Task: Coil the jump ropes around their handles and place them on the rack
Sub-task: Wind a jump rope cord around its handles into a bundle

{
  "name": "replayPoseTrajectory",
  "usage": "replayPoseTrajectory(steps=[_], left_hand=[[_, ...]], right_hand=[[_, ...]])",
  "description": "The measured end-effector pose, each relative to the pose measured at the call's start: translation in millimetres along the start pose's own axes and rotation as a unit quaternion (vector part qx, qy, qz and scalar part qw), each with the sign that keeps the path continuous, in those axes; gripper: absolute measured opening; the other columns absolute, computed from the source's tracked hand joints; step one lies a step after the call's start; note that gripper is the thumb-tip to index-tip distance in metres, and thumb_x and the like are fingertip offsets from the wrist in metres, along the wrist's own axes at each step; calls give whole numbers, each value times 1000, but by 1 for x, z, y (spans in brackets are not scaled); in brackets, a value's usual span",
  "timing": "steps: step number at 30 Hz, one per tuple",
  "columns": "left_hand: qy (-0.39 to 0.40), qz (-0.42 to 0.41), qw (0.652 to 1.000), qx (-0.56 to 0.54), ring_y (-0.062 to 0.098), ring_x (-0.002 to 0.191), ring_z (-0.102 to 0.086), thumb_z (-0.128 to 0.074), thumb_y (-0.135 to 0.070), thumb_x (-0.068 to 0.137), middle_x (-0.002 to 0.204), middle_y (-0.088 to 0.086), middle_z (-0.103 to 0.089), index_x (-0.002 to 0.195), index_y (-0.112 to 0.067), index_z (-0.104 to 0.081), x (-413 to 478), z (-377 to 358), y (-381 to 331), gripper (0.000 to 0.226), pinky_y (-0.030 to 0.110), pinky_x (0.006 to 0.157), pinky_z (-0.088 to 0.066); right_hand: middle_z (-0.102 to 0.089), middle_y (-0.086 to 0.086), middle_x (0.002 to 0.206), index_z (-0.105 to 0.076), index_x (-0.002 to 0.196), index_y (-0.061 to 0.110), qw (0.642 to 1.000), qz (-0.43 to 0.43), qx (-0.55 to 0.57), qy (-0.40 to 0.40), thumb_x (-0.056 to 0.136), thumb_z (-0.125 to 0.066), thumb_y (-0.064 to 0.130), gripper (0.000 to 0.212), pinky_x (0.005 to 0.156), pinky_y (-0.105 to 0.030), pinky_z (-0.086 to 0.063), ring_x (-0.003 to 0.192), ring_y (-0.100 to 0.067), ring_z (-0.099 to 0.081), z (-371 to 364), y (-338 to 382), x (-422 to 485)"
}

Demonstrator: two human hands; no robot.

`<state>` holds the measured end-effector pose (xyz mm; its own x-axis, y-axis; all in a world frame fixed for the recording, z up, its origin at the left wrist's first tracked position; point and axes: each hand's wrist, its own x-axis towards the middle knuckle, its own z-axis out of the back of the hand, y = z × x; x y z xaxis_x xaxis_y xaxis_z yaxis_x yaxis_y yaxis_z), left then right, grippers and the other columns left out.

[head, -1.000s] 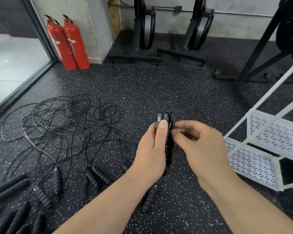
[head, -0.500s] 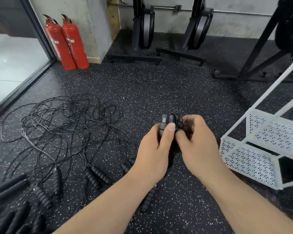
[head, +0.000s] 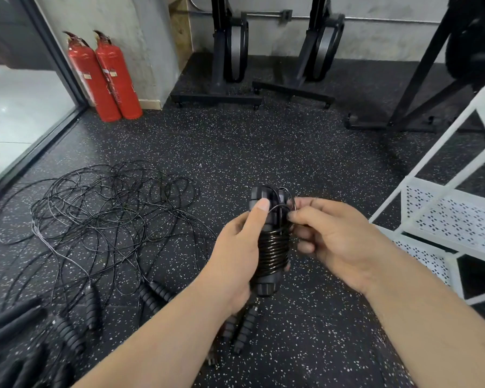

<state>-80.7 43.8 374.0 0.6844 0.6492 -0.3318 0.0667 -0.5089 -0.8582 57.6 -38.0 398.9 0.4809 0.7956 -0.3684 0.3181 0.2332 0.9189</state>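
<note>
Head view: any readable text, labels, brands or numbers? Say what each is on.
No text is legible.
On the fire extinguishers: a small label on each and pale lettering down the body, all too blurred to read.
On the coiled jump rope: no print visible.
On the white rack: no print visible.

A black jump rope (head: 272,247), wound in tight coils round its two handles (head: 259,196), stands upright at frame centre, a tangle of loose black ropes (head: 109,214) with ribbed handles (head: 154,295) sprawls on the floor lower left, and the white perforated rack (head: 445,217) stands at right.
</note>
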Motion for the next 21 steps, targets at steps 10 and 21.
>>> replayPoseTrajectory(steps=[10,21], left_hand=[[-47,-63,993,92,27,82,-71,-65,-46,104,100,20,-77,101,-23,-75,12,3,15,26,53,78,-61],[-40,-51,994,86,28,94,-75,-57,-51,106,102,9,-80,105,-30,-77,11,6,15,29,61,96,-58]], right_hand=[[-78,16,90,-77,111,37,921,204,-303,-139,98,-74,24,19,73,-36,-63,74,-8,-76,-11,-17,-13],[-80,-1,88,-79,100,23,977,117,-138,-109,95,-73,7,18,58,-29,-58,67,-14,-71,-10,-10,-11]])
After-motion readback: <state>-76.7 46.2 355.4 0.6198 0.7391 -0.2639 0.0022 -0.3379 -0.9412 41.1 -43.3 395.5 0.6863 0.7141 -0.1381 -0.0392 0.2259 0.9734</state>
